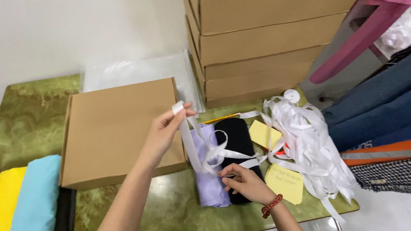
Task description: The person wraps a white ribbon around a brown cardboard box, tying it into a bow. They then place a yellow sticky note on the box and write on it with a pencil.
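head cam; worn high; looks down, forward; close over green table (30, 111)

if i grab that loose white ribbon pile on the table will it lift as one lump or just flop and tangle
Probably floppy: the white ribbon pile lies in limp loops, some trailing off the table edge. It likely snags, since strands cross and one runs to the left hand and right hand. It looks light.

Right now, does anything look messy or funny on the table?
Yes. A big tangle of white ribbon is heaped loosely at the table's right edge, with strands hanging over it. The rest, such as the stacked boxes, looks tidy.
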